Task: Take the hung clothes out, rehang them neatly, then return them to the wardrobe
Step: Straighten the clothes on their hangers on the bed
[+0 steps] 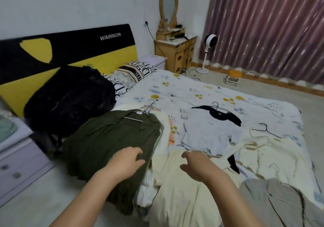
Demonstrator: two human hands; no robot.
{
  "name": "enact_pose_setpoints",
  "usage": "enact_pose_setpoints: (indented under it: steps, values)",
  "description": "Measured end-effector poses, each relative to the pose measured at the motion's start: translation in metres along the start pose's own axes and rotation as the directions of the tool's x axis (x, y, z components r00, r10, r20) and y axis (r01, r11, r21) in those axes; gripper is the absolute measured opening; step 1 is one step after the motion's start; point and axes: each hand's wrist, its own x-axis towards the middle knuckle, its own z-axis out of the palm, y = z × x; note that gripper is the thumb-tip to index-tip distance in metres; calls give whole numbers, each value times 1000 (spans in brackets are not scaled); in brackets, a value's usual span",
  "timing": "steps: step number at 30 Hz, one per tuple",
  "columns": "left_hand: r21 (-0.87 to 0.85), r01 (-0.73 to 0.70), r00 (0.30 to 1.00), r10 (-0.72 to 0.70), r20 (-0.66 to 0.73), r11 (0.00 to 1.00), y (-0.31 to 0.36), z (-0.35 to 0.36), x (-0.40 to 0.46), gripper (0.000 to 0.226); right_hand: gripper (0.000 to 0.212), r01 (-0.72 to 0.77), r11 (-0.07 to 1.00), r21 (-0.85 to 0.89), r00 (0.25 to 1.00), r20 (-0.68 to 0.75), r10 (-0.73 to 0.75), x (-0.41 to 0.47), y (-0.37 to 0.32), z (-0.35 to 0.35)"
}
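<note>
Much of the clothing on the bed (219,93) lies heaped, so the separate pieces under the top layers are hard to tell apart: beneath the dark green garment (112,139) only edges of white and peach cloth show, and the hooks of several hangers (150,106) stick out at its top end. The black garment (70,97) against the yellow and black headboard (70,51) is a blurred mass with no clear shape. A grey garment (273,202) at the lower right is cut off by the frame edge, as is a chest of drawers (19,160) at the left. Farther up the bed a pale blue T-shirt (208,130) lies flat with a black garment on a hanger (219,114) at its collar, and a bare black hanger (264,128) lies just beside them. The left hand (128,158) rests palm down on the lower part of the green garment, its fingers slightly bent, gripping nothing clearly. The right hand (194,163) hovers over a cream garment (178,191) with fingers loosely curled and spread, holding nothing.
</note>
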Motion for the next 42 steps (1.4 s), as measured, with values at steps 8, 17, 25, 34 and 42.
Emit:
enact_pose_setpoints:
  steps: [8,17,25,34,42]
  values:
    - [-19,135,990,-134,39,991,-88,-25,22,45,42,58,998,-39,997,54,-56,63,-63,-10]
    - [-31,190,981,-188,43,981,-131,-44,123,43,34,64,998,-29,994,90,-61,180,-79,-21]
    - [-25,232,972,-231,43,972,-156,-50,225,38,29,58,996,-70,994,94,-51,290,-71,-18]
    - [20,190,977,-191,95,982,-210,-40,334,36,12,-44,998,-46,995,92,48,387,-78,3]
    - [46,19,993,-24,118,999,-271,-20,453,37,39,-227,973,-51,963,135,231,488,-102,49]
